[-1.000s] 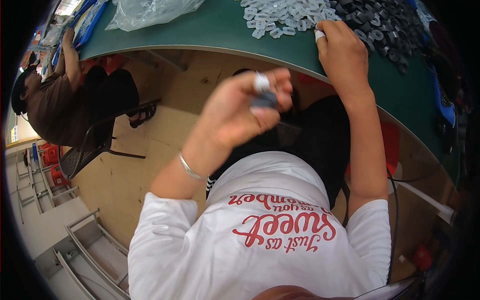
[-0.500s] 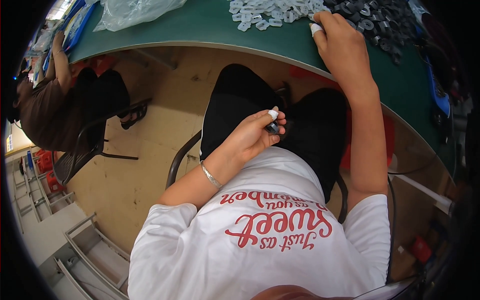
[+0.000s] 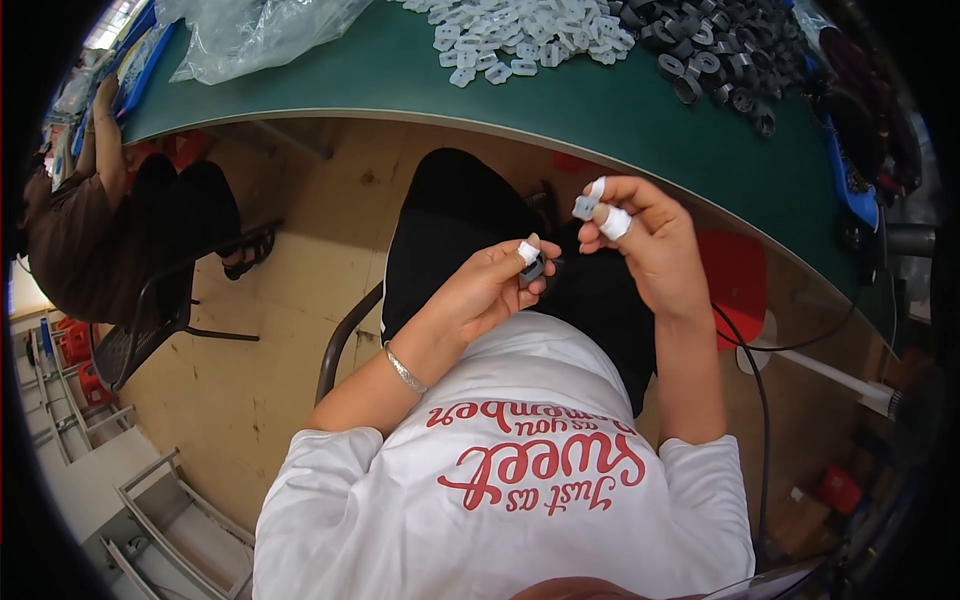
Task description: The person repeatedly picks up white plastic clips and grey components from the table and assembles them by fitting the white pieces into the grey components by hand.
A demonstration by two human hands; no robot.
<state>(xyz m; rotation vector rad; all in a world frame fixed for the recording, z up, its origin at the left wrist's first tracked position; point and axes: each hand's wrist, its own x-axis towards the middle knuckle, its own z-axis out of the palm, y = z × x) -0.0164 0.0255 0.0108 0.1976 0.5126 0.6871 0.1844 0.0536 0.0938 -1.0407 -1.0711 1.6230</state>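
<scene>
Left hand (image 3: 487,288) pinches a dark-grey plastic ring (image 3: 533,270), right hand (image 3: 652,242) a cloudy-white plastic tab (image 3: 584,208); pairing likely needs lining up.

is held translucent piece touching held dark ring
Apart: the head view shows a gap between the translucent piece in the right hand and the dark ring in the left hand.

Bench (image 3: 380,88) was green with a pale edge strip. Heap of translucent plastic pieces (image 3: 535,32) lay top centre, a few loose along its near side. Dark rings (image 3: 715,50) were piled just right of it. Crumpled clear bag (image 3: 260,40) sat left, blue tray (image 3: 854,190) far right.
</scene>
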